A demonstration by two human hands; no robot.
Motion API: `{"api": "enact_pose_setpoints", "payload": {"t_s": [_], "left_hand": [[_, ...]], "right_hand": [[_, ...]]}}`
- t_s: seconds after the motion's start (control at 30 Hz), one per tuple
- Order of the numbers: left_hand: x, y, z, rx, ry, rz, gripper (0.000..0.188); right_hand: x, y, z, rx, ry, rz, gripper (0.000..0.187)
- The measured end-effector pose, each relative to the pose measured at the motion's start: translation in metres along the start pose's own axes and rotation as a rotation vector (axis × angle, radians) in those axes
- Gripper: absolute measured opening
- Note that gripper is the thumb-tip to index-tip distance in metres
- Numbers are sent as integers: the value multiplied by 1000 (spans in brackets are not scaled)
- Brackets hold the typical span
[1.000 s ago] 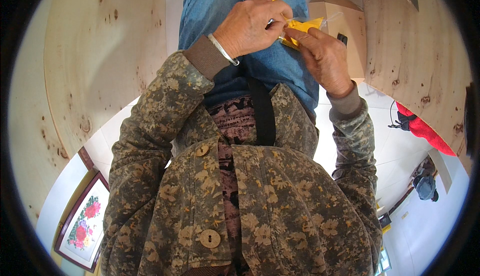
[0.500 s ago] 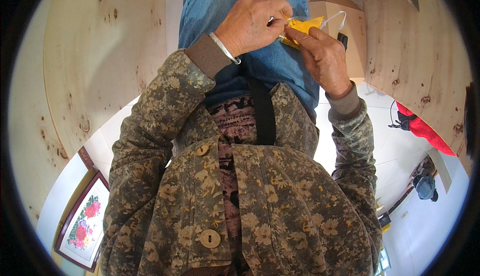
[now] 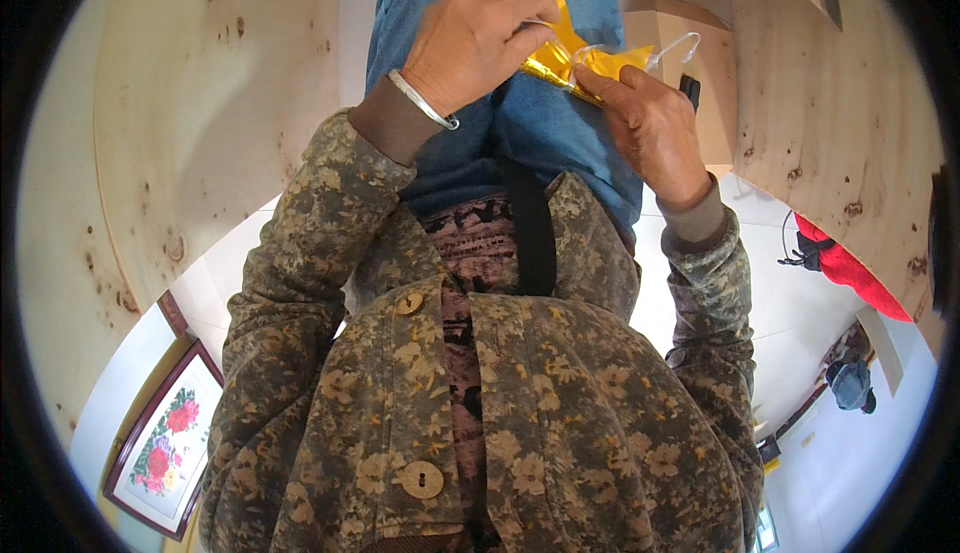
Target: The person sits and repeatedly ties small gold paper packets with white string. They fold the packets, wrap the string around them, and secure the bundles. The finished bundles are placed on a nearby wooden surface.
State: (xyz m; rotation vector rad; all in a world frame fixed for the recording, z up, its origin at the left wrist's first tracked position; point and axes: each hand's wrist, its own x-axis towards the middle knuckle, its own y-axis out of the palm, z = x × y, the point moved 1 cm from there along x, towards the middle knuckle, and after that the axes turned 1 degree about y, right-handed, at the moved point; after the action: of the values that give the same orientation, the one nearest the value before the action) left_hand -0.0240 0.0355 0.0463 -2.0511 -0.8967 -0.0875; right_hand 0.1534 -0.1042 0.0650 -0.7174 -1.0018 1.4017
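Above my knees, both hands work at a shiny golden-yellow ribbon-like piece [image 3: 566, 30], pinched narrow at its middle with pointed ends spread out. My left hand [image 3: 478, 41], wearing a silver bangle [image 3: 422, 101], is closed on its left part, fingertips partly hidden. Thumb and fingers of my right hand [image 3: 652, 125] pinch it near the narrow middle. A thin whitish loop shows around that middle. From the right end a thin clear-white strand [image 3: 683, 43] curls out past my right hand.
Pale wooden boards [image 3: 200, 83] curve along the left, with another wooden surface [image 3: 820, 133] to the right. A cardboard box [image 3: 712, 43] stands beyond my right hand. A red item [image 3: 862, 275] with black cords hangs at the right edge. A framed flower picture [image 3: 165, 443] is lower left.
My left hand has shifted left, away from my right hand. More of the yellow piece now shows between them, with one pointed end standing up.
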Motion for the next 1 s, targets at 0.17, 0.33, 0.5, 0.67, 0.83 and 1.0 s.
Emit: {"api": "enact_pose_setpoints", "payload": {"t_s": [0.17, 0.33, 0.5, 0.67, 0.83, 1.0], "left_hand": [[-3, -4, 6, -117, -264, 116, 15], [1, -6, 17, -122, -306, 232, 19], [4, 2, 20, -232, -352, 204, 22], [-1, 2, 15, -279, -437, 206, 23], [-1, 8, 17, -332, -492, 159, 27], [-2, 13, 20, -291, -508, 168, 26]], "right_hand": [[0, 2, -1, 7, 22, -4, 31], [0, 1, -2, 5, 17, 5, 30], [0, 2, -2, 5, 23, 4, 30], [0, 2, -3, 22, 20, 0, 31], [1, 2, -3, 42, 27, 3, 31], [0, 3, -5, 57, 11, -16, 31]]}}
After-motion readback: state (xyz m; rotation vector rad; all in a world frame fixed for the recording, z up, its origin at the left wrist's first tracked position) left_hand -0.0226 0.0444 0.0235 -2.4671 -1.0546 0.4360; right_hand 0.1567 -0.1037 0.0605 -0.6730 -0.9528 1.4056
